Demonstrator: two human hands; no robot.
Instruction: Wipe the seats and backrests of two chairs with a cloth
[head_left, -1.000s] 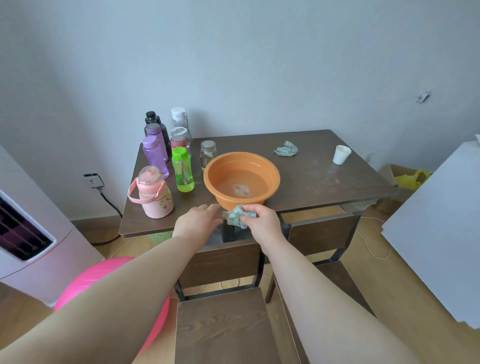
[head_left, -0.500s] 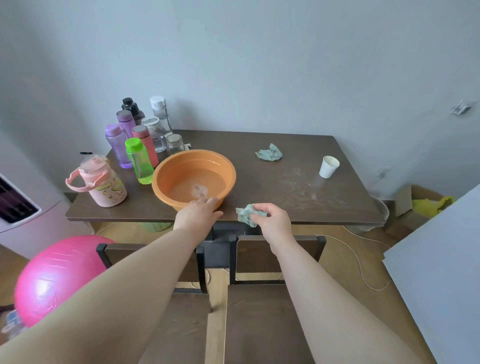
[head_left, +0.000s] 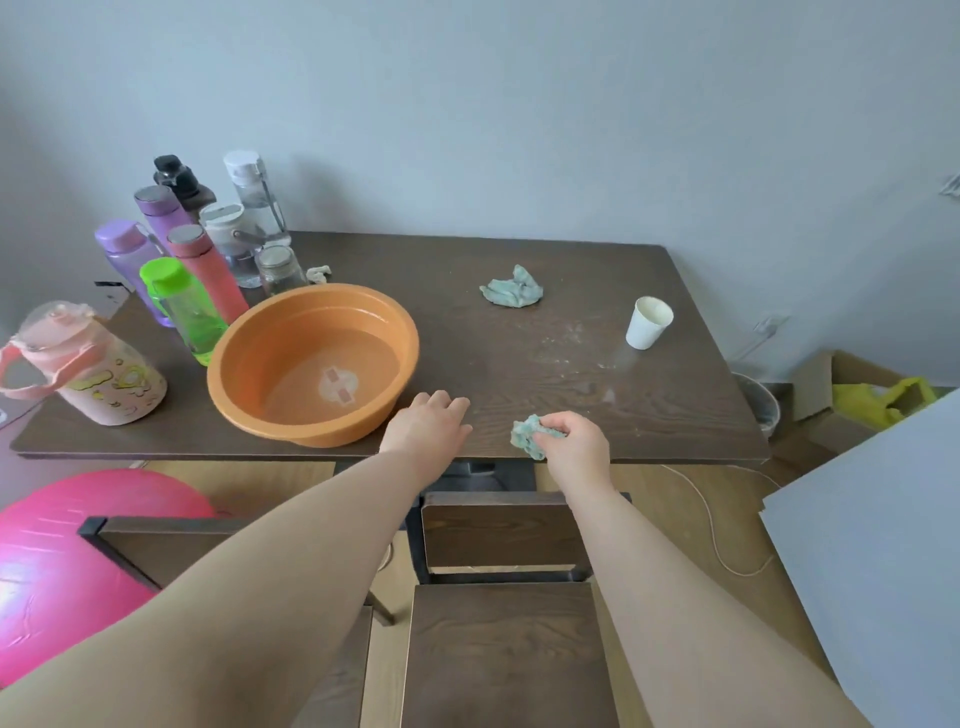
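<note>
A dark wood-grain table (head_left: 519, 358) stands against a pale grey wall (head_left: 519, 119). At its 6 o'clock edge the right hand (head_left: 579, 448) pinches a crumpled green cloth (head_left: 529, 435), fingers curled round it, just above the tabletop. The left hand (head_left: 427, 423) lies at 9 o'clock of the right one, fingers relaxed and holding nothing, just beside an orange basin (head_left: 270, 340) with shallow water. A second cloth (head_left: 511, 288) lies bunched at 12 o'clock of the hands, and a white paper cup (head_left: 648, 322) stands at 2 o'clock, pale specks scattered on the wood between them. Bottles (head_left: 184, 306) cluster at the table's 10 o'clock corner, with a pink jug (head_left: 85, 364) at 9 o'clock. Below the table edge, two dark chairs stand side by side: the right chair (head_left: 509, 654) and the left chair (head_left: 156, 545). A pink ball (head_left: 67, 561) sits at 8 o'clock on the light wooden floor (head_left: 670, 493).
</note>
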